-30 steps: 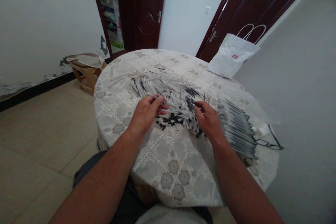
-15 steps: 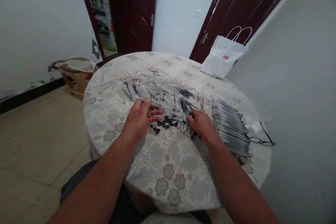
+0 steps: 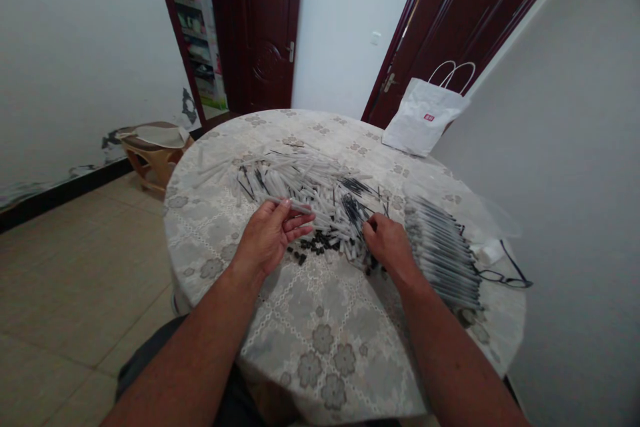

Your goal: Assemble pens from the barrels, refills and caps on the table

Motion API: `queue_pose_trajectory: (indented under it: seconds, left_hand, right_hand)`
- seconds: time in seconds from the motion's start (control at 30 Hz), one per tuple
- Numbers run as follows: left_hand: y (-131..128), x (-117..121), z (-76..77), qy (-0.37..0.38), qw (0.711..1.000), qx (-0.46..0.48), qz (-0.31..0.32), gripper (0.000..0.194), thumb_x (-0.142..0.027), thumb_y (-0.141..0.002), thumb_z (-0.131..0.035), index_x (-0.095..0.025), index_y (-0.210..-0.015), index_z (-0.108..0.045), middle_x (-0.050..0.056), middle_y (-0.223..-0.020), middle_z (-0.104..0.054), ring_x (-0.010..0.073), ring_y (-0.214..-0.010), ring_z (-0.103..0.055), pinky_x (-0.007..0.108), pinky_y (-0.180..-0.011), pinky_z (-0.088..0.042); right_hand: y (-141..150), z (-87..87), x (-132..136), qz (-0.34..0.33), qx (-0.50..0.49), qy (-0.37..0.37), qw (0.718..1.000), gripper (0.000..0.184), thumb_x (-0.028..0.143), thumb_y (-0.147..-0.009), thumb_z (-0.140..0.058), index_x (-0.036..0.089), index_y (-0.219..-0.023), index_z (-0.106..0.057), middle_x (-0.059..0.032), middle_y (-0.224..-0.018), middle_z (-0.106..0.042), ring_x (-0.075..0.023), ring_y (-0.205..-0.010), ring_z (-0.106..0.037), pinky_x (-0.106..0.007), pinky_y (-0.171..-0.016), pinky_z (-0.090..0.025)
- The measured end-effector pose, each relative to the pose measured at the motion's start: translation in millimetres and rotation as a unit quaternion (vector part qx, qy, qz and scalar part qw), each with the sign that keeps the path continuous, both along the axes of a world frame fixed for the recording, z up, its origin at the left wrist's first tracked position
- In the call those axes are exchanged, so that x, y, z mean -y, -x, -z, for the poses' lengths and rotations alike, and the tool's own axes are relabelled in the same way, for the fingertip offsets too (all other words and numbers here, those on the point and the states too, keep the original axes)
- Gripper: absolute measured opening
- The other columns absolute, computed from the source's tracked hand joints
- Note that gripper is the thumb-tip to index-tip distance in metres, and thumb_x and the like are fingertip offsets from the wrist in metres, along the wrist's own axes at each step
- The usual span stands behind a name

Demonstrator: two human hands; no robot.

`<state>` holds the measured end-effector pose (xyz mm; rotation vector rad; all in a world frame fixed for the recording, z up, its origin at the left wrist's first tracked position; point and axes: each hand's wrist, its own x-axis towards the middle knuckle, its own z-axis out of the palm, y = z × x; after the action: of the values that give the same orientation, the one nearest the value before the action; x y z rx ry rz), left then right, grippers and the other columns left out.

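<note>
My left hand [image 3: 270, 233] pinches a whitish pen barrel [image 3: 297, 207] between thumb and forefinger, the other fingers loosely curled beneath. At the right end of the pile, my right hand [image 3: 389, 240] has its fingers closed beside a bunch of thin black pen refills [image 3: 354, 208]; what it grips is hidden. Between and beyond both hands lie loose white barrels [image 3: 295, 173], heaped on the table. Small black caps [image 3: 323, 241] are scattered in front of them. To the right of my right hand, pens [image 3: 445, 250] with dark inner rods lie side by side in a neat row.
The round table [image 3: 320, 307] has a patterned cloth. A pair of glasses [image 3: 510, 279] sits past the pen row, by clear plastic. Toward the back right stands a white paper bag [image 3: 425, 117]. A stool [image 3: 155, 153] is on the floor at the left.
The view has tilted slightly, so the table sits a little lower in the picture. My left hand still holds the barrel, and my right hand stays by the refills with its fingers drawn closer together.
</note>
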<state>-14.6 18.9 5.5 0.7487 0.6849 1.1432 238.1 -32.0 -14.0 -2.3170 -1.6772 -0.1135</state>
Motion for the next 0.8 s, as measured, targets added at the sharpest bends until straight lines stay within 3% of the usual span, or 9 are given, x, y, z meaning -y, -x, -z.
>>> queue_pose_trajectory:
  seconds: [0.17, 0.3, 0.43, 0.6, 0.8]
  left_hand:
    - [2.3, -2.9, 1.5, -0.004, 0.999, 0.024, -0.027, 0.018, -0.029, -0.093, -0.064, -0.020, -0.096, -0.048, 0.009, -0.099, -0.075, 0.0279, -0.088, -0.077, 0.044, -0.072, -0.064]
    - [1.9, -5.3, 3.5, 0.001, 0.999, 0.034, -0.028, 0.018, -0.024, -0.091, -0.067, -0.019, -0.099, -0.052, 0.009, -0.099, -0.075, 0.0252, -0.090, -0.077, 0.041, -0.076, -0.064]
    - [0.9, -5.7, 5.6, 0.008, 0.999, 0.040, -0.031, 0.015, -0.025, -0.091, -0.068, -0.015, -0.096, -0.057, 0.010, -0.099, -0.074, 0.0231, -0.090, -0.076, 0.037, -0.079, -0.063]
    - [1.5, -6.2, 8.1, -0.001, 0.998, 0.043, -0.043, 0.018, -0.028, -0.091, -0.069, -0.016, -0.096, -0.058, 0.009, -0.100, -0.074, 0.0232, -0.091, -0.076, 0.037, -0.079, -0.063]
    - [0.8, -3.7, 7.4, -0.004, 0.999, 0.039, -0.035, 0.022, -0.031, -0.089, -0.073, -0.016, -0.095, -0.058, 0.009, -0.099, -0.074, 0.0219, -0.088, -0.076, 0.037, -0.079, -0.063]
  right_hand:
    - [-5.1, 0.5, 1.7, -0.013, -0.002, -0.025, 1.000, 0.018, 0.032, -0.093, -0.058, 0.019, -0.087, -0.069, -0.0092, -0.083, -0.075, -0.0226, -0.078, -0.067, -0.029, -0.068, -0.036]
    - [-2.4, -4.6, 5.0, -0.010, -0.020, -0.112, 0.994, 0.020, 0.031, -0.097, -0.053, 0.019, -0.086, -0.065, -0.0084, -0.080, -0.071, -0.0218, -0.075, -0.064, -0.030, -0.070, -0.037]
    - [11.5, -15.0, 13.0, -0.100, -0.116, -0.207, 0.966, 0.021, 0.035, -0.100, -0.051, 0.020, -0.092, -0.064, -0.0047, -0.083, -0.068, -0.0198, -0.078, -0.062, -0.029, -0.073, -0.040]
    - [29.1, -20.2, 21.0, -0.235, -0.209, -0.182, 0.932, 0.020, 0.036, -0.100, -0.053, 0.021, -0.092, -0.064, -0.0005, -0.079, -0.063, -0.0164, -0.072, -0.057, -0.026, -0.069, -0.041]
    - [35.1, -18.1, 20.8, -0.260, -0.205, -0.178, 0.927, 0.018, 0.033, -0.099, -0.054, 0.021, -0.091, -0.064, -0.0004, -0.077, -0.062, -0.0155, -0.069, -0.056, -0.027, -0.068, -0.041]
